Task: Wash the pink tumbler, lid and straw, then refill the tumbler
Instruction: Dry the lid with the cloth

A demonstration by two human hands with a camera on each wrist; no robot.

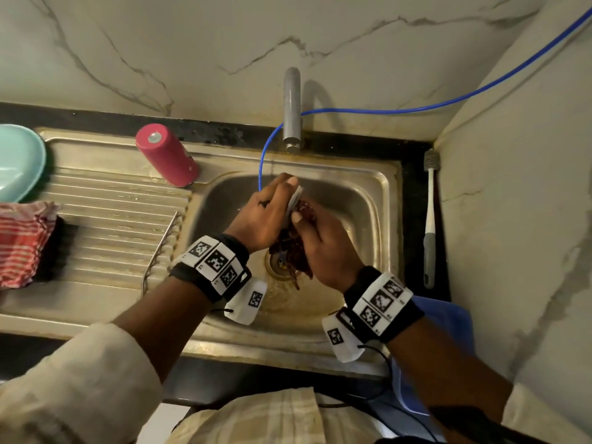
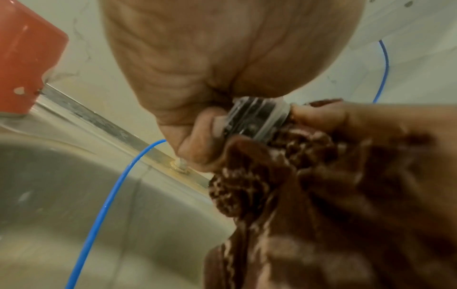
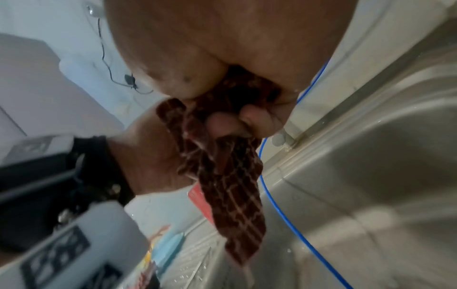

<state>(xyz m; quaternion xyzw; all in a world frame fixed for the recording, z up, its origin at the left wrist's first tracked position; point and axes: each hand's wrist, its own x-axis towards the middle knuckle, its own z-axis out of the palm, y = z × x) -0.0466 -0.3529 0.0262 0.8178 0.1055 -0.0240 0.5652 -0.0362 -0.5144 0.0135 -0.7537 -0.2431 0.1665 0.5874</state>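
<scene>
Meanwhile, left hand [image 1: 267, 216] gripping clear lid [image 2: 257, 119] edge-up, right hand [image 1: 323, 248] clutching brown cloth [image 3: 222, 156], tumbler [image 1: 166, 155] upturned.

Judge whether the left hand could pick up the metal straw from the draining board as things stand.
Probably not at once: the left hand grips the clear lid over the basin. The metal straw lies uncovered on the draining board beside that arm, so once freed, likely yes.
</scene>
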